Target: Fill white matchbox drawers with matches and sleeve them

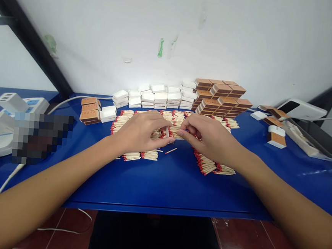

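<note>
My left hand (141, 132) and my right hand (208, 137) meet over a spread of red-tipped matches (178, 119) on the blue table (161, 185). Both hands are closed in a pinch, and together they hold a small bundle of matches with a white matchbox tray (168, 132) between the fingertips. One loose match (171, 151) lies just in front of the hands. More bundles of matches (208, 166) lie under my right wrist.
White inner trays (156, 97) are stacked along the wall. Brown matchbox sleeves (219, 98) are piled to their right, with a small stack (90, 111) at the left. Power strips (21, 103) and a cable sit far left; boxes and a white device (301, 109) lie right.
</note>
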Tool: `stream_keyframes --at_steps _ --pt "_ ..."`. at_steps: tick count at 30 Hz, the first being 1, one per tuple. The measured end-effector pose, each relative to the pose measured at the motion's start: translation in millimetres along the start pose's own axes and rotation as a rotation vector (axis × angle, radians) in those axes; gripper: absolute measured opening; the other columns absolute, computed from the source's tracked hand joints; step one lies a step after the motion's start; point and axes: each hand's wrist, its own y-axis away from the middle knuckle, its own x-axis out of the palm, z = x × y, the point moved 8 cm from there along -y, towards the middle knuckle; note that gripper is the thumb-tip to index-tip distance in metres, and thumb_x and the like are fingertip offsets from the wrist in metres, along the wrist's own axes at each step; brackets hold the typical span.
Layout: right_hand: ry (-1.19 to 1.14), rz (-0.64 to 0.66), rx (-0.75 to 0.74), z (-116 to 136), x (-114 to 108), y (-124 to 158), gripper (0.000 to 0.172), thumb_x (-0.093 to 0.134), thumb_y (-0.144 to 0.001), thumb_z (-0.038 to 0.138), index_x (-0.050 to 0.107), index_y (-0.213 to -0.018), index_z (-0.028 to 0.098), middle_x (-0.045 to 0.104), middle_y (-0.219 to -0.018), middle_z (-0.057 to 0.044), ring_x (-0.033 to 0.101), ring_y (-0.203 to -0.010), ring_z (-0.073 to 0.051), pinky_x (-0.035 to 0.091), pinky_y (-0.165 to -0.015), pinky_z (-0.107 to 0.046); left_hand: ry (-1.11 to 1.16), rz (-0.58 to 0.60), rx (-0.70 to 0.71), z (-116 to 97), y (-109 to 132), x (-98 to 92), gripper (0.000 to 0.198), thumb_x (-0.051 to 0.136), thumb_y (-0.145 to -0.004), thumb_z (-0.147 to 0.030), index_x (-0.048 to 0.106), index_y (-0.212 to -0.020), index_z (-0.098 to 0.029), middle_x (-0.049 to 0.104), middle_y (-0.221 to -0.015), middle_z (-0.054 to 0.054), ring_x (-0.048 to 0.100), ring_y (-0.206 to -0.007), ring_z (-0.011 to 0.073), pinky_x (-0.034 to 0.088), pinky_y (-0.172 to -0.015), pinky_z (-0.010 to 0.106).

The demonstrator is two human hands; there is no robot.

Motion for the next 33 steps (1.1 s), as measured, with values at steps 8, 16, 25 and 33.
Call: stream_keyframes --at_steps 8,16,25,33 --pt "-0.017 0.003 -0.044 4 -1 0 0.013 0.063 -0.104 0.034 0.064 -0.1 0.022 0.059 -0.082 -0.001 0.054 -0.074 -0.019 0.035 -0.066 -0.031 -0.001 0.001 0.034 -5 -1 -0.4 0.036 0.063 -0.104 -0.05 0.077 -0.101 -0.017 0.072 -0.08 0.005 0.067 -0.08 0.0208 0.051 -0.073 0.033" --pt "0.095 -0.056 -0.099 6 2 2 0.025 0.06 -0.107 0.037 0.062 -0.09 0.02 0.059 -0.082 -0.003 0.05 -0.07 -0.017 0.032 -0.064 -0.031 -0.001 0.008 0.045 -6 2 3.1 0.039 0.064 -0.104 -0.051 0.077 -0.105 -0.015 0.074 -0.083 0.006 0.069 -0.082 0.0211 0.055 -0.08 0.035" --pt "0.113 -0.048 -0.091 6 1 3 0.026 0.063 -0.105 0.037 0.063 -0.086 0.019 0.059 -0.081 -0.003 0.05 -0.069 -0.017 0.033 -0.063 -0.031 -0.012 0.003 0.043 -5 1 1.9 0.038 0.063 -0.104 -0.052 0.077 -0.102 -0.016 0.073 -0.081 0.005 0.068 -0.08 0.0205 0.054 -0.078 0.034" --pt "0.069 -0.094 -0.143 12 -2 2 0.024 0.062 -0.105 0.033 0.063 -0.085 0.02 0.054 -0.072 0.0 0.047 -0.065 -0.016 0.032 -0.062 -0.031 -0.028 0.001 0.043 -6 -1 -0.5 0.039 0.063 -0.104 -0.052 0.077 -0.099 -0.016 0.073 -0.082 0.005 0.069 -0.081 0.021 0.052 -0.074 0.034"
